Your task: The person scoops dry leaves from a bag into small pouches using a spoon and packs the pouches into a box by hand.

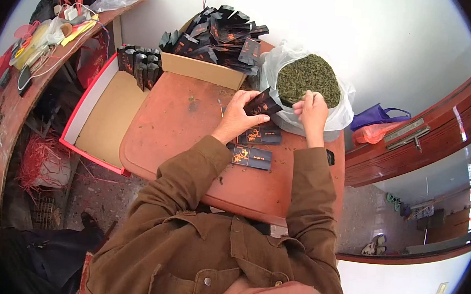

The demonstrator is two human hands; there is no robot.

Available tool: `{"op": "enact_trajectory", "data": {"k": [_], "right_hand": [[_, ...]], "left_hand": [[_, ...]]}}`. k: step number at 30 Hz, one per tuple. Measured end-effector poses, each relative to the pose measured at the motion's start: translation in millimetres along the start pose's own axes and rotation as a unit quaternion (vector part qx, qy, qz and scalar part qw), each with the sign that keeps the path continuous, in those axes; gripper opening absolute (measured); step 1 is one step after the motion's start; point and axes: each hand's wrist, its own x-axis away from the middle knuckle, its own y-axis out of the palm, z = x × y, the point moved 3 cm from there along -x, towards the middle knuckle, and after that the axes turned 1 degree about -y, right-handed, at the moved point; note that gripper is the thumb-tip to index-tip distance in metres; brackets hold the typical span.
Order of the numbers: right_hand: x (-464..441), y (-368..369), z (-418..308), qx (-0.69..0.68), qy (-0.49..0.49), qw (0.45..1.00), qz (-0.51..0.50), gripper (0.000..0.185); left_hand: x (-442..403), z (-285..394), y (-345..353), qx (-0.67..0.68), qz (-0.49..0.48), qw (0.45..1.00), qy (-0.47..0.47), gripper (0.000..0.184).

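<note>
My left hand is wrapped round a small black paper packet with orange print, tilted up to the right above the table. Just right of it, my right hand is closed with its fingers bent together; what they hold, if anything, is hidden. It is at the front edge of a heap of dark green dried leaves, which look like tea. A clear plastic bag lines the round container of leaves. Below my left hand, flat black packets with orange print lie on the table.
Black packets overfill a cardboard box at the back of the reddish table. To the left, a red-edged box has several upright packets at its far end. A cluttered wooden shelf runs along the left.
</note>
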Motion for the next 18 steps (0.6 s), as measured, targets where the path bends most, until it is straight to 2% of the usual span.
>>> {"op": "enact_trajectory", "data": {"k": [4, 9, 12, 15, 18], "right_hand": [[-13.2, -15.8, 10.4, -0.030, 0.026, 0.998, 0.041, 0.032], [-7.7, -47.3, -7.5, 0.071, -0.012, 0.997, 0.029, 0.032], [-3.3, -45.0, -12.9, 0.202, -0.116, 0.972, -0.005, 0.027], [10.2, -41.5, -23.5, 0.284, -0.147, 0.947, -0.006, 0.022], [21.6, -51.1, -39.2, 0.242, -0.181, 0.952, 0.048, 0.020]], "left_hand": [[0.2, -2.2, 1.4, 0.023, -0.010, 1.000, -0.002, 0.061], [-0.1, -4.6, 4.1, 0.024, -0.015, 1.000, -0.003, 0.061], [0.3, -3.6, 4.4, 0.005, -0.015, 1.000, 0.010, 0.060], [1.6, 3.6, 2.1, -0.003, -0.014, 1.000, 0.005, 0.061], [0.9, 0.2, 3.7, 0.008, -0.015, 1.000, 0.001, 0.062]]}}
